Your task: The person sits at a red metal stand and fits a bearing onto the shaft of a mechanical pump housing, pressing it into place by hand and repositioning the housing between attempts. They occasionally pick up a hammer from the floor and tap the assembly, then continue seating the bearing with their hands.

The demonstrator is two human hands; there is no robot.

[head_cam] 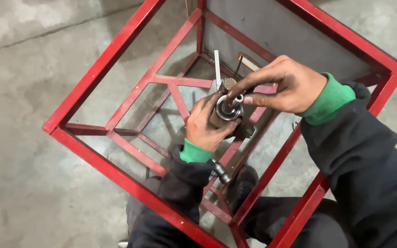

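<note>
My left hand (205, 124) wraps around a round metal part (228, 110) with a shiny ring face, held over the middle of a red metal frame (102, 69). My right hand (283, 85) reaches in from the right and pinches a small metal ring piece (238, 98) at the top of that part. A knurled brown cylinder (228, 84) stands just behind the part. Both sleeves are black with green cuffs.
The red frame is an open square stand with crossbars on a grey concrete floor (24, 138). A white rod (217, 66) stands upright behind the hands. A metal tool handle (220, 171) pokes out below my left wrist. My shoes show under the frame.
</note>
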